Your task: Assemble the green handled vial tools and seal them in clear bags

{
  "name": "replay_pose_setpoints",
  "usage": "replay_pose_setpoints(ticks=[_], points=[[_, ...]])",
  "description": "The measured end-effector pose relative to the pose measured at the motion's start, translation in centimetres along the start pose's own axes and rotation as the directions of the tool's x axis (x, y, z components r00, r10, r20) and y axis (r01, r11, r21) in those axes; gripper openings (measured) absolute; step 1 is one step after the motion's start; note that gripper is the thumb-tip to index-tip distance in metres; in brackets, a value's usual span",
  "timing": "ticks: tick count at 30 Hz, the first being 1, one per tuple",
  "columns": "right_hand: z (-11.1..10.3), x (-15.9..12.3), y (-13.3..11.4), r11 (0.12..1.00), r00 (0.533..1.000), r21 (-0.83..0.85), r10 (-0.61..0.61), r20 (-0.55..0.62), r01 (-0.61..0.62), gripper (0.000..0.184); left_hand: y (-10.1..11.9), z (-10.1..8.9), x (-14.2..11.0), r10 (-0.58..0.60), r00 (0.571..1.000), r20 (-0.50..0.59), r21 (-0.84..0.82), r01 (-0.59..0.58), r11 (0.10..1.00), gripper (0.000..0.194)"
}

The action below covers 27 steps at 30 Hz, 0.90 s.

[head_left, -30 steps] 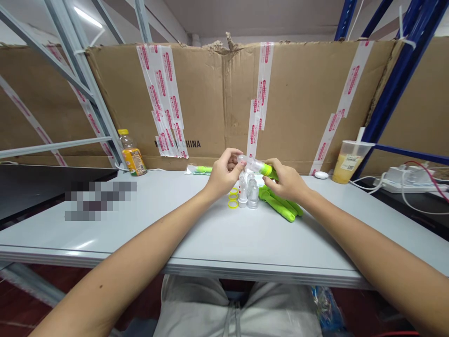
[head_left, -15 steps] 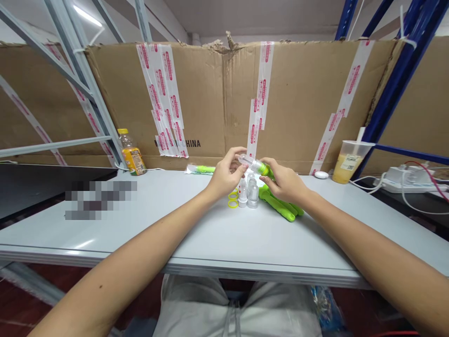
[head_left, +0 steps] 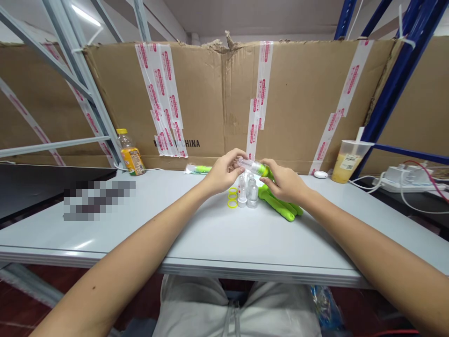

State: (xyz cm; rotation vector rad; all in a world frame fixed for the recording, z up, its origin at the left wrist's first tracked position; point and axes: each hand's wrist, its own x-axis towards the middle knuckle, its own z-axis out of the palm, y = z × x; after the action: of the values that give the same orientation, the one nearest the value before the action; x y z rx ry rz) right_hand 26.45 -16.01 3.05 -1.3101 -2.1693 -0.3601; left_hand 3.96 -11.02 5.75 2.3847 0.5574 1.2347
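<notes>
Between my hands, above the table, is a clear plastic tube with a bright green end (head_left: 249,164), tilted slightly down to the right. My left hand (head_left: 226,172) pinches its clear tip. My right hand (head_left: 285,181) is closed around the green end, hiding part of it. Just below stand several clear plastic bottle-shaped pieces (head_left: 252,196). Yellow-green rings (head_left: 232,203) lie to their left. Several bright green handle-like plastic parts (head_left: 279,206) lie in a pile under my right hand.
At the back lies a green item in clear wrapping (head_left: 198,169). A juice bottle (head_left: 132,157) stands at the back left. To the right are a small white case (head_left: 320,174), a drink cup (head_left: 344,164) and a power strip (head_left: 398,185) with cables. Cardboard (head_left: 210,93) walls off the back.
My left fingers have shifted over the clear tip and cover more of it. The tube lies a little flatter. My right hand has barely moved.
</notes>
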Motion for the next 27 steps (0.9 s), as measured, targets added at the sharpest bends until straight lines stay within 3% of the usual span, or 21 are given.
replay_pose_setpoints(ticks=[3, 6, 9, 11, 14, 18, 20, 23, 25, 27], points=[[0.0, 0.1, -0.2, 1.0, 1.0, -0.001, 0.005, 0.005, -0.005, 0.047, 0.1, 0.3, 0.0, -0.03, 0.998, -0.06, -0.01, 0.03, 1.0, 0.035], [0.0, 0.1, -0.5, 1.0, 1.0, -0.02, -0.022, 0.0, 0.022, 0.047, 0.0, 0.4, 0.1, -0.16, 0.967, -0.199, 0.042, 0.172, 0.984, 0.035], [0.1, 0.1, -0.5, 0.998, 0.999, -0.04, -0.043, -0.001, 0.043, 0.046, 0.0, 0.1, 0.1, -0.215, 0.962, -0.168, 0.151, 0.24, 0.959, 0.046], [0.1, 0.0, -0.3, 0.998, 0.999, -0.049, -0.041, 0.002, 0.041, 0.046, 0.0, -0.1, 0.1, -0.165, 0.983, -0.082, 0.161, 0.176, 0.971, 0.04], [0.0, 0.0, 0.1, 0.998, 0.999, -0.053, -0.043, 0.003, 0.043, 0.046, 0.2, -0.1, -0.1, -0.035, 0.999, -0.001, 0.121, 0.035, 0.992, 0.015], [0.1, 0.1, 0.0, 0.996, 0.998, -0.062, -0.06, 0.01, 0.061, 0.046, 0.8, 0.6, -0.2, 0.028, 1.0, 0.012, 0.087, -0.029, 0.996, 0.025], [0.1, 0.1, -0.3, 0.996, 0.998, -0.068, -0.061, 0.007, 0.061, 0.046, 0.9, 0.9, -0.2, -0.01, 0.997, -0.08, 0.065, 0.016, 0.998, 0.032], [0.1, 0.1, -0.6, 0.996, 0.999, -0.071, -0.051, -0.009, 0.05, 0.045, 0.7, 0.9, 0.0, -0.145, 0.955, -0.257, 0.067, 0.168, 0.984, 0.03], [0.1, 0.1, -0.7, 0.996, 0.999, -0.073, -0.044, -0.017, 0.042, 0.046, 0.4, 0.6, 0.1, -0.212, 0.94, -0.265, 0.116, 0.25, 0.961, 0.043], [0.1, 0.1, -0.6, 0.996, 0.999, -0.081, -0.038, -0.016, 0.036, 0.046, 0.2, 0.3, 0.1, -0.218, 0.953, -0.21, 0.159, 0.253, 0.954, 0.053]])
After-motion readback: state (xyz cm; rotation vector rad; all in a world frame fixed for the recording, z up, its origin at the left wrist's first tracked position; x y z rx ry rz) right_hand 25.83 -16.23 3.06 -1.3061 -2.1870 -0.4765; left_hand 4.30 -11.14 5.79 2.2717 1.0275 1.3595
